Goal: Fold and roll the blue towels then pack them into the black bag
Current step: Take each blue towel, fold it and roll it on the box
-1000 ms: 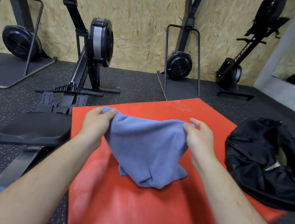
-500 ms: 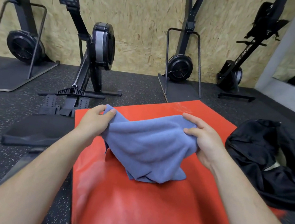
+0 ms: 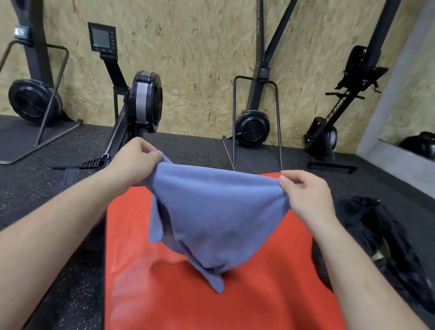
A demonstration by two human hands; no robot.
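Nearest, the red mat [image 3: 217,318] runs from the bottom of the view away from the person, w/ both forearms reaching out over it. The blue towel [image 3: 215,215] hangs over the mat's middle. Its low tip points down toward the mat, but whether it touches can't be told.

Change vs half a sec ago: the towel was slumped on the mat w/ the hands lower and closer together. Now both hands are raised and spread wider, so the top edge is pulled into a nearly straight line and most of the cloth is lifted clear. Judged from that, this is the shake-out before the first fold. Nothing on this towel is folded or rolled yet, so packing is some way off.

The left hand [image 3: 134,163] pinches the towel's top left corner btwn thumb and curled fingers. The right hand [image 3: 306,194] pinches the top right corner the same way. Neither hand touches anything else.

Further right, the black bag [image 3: 384,244] lies crumpled at the mat's right edge, partly on the dark floor, apart from the towel. Beyond the mat's far edge stand a rowing machine [image 3: 144,101] and other gym equipment against the chipboard wall.
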